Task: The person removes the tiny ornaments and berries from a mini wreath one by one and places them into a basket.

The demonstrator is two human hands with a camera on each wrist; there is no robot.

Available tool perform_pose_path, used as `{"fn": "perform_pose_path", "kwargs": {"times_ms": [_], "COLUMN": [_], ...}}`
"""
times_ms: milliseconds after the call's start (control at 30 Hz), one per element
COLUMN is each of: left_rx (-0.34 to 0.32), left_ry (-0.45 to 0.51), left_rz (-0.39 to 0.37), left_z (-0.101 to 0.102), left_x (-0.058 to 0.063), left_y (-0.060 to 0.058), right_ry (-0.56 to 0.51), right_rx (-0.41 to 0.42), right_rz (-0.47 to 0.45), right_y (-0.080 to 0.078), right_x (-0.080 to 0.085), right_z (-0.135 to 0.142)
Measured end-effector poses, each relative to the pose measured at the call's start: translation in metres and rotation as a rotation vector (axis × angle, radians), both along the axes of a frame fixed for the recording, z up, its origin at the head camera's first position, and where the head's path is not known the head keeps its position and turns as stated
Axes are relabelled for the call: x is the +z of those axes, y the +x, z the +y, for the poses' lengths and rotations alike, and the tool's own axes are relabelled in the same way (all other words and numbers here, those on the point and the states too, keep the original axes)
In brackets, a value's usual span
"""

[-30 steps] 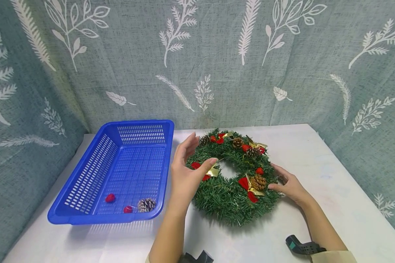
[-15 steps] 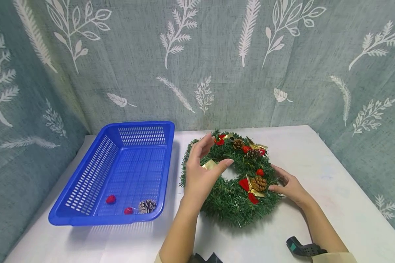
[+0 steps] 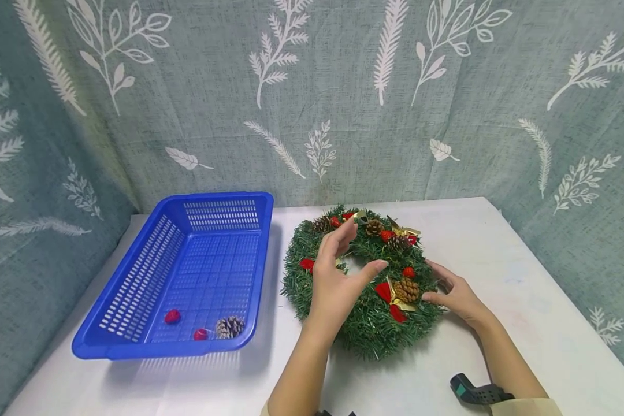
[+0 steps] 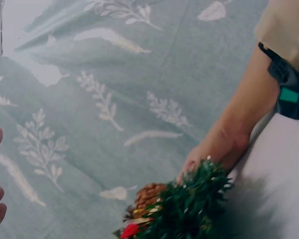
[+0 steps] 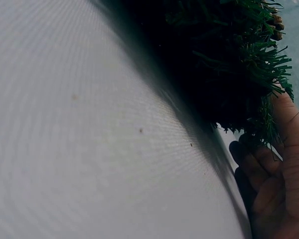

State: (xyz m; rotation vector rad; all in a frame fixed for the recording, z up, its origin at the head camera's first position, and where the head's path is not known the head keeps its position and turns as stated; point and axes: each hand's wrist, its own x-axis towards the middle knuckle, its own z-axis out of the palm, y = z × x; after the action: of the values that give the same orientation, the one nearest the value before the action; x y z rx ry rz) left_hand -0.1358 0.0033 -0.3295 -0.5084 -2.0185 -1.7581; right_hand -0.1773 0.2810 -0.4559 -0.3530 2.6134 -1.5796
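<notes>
Your wreath point(image 3: 374, 332) lies flat on the white table point(image 3: 520, 271), right of the blue basket point(image 3: 161, 350) and well apart from it. Near its right side you have a brown cone point(image 3: 407, 290), with a red and gold bow point(image 3: 397, 313) just beside it and a red berry point(image 3: 408, 272) a little farther back. More cones, berries and gold ribbon sit along the far arc; on the left arc some red shows, partly hidden behind your hand.

Your right hand point(image 3: 457, 294) holds the wreath's right outer edge: the thumb rests on the greenery near the brown cone, and the bent fingers go round the side, low by the table. Your left hand point(image 3: 340, 277) is over the wreath's left half, thumb and fingers spread wide apart in a C, with nothing between them.

In the basket, near its front wall, you have two loose red balls point(image 3: 172, 316) and a frosted cone point(image 3: 230, 327); one ball is near the cone, the other farther left. On your right wrist is a black band point(image 3: 478, 393) with a green patch, below a beige sleeve point(image 3: 525, 407). Behind the table hangs a grey-green curtain point(image 3: 208, 104) printed with white leaves and sprigs.
</notes>
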Motion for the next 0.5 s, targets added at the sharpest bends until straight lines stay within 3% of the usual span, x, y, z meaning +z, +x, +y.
{"fn": "perform_pose_path", "kwargs": {"times_ms": [233,500], "left_rx": [-0.053,-0.067], "left_ry": [0.014,-0.1], "left_rz": [-0.06,-0.035], "left_z": [0.015,0.032], "left_x": [-0.007,-0.022], "left_y": [0.004,0.003], "right_ry": [-0.018,0.001], "right_rx": [0.005,-0.008], "right_rz": [-0.008,-0.008], "right_y": [0.001,0.001], "right_x": [0.003,0.002], "right_z": [0.0,-0.002]}}
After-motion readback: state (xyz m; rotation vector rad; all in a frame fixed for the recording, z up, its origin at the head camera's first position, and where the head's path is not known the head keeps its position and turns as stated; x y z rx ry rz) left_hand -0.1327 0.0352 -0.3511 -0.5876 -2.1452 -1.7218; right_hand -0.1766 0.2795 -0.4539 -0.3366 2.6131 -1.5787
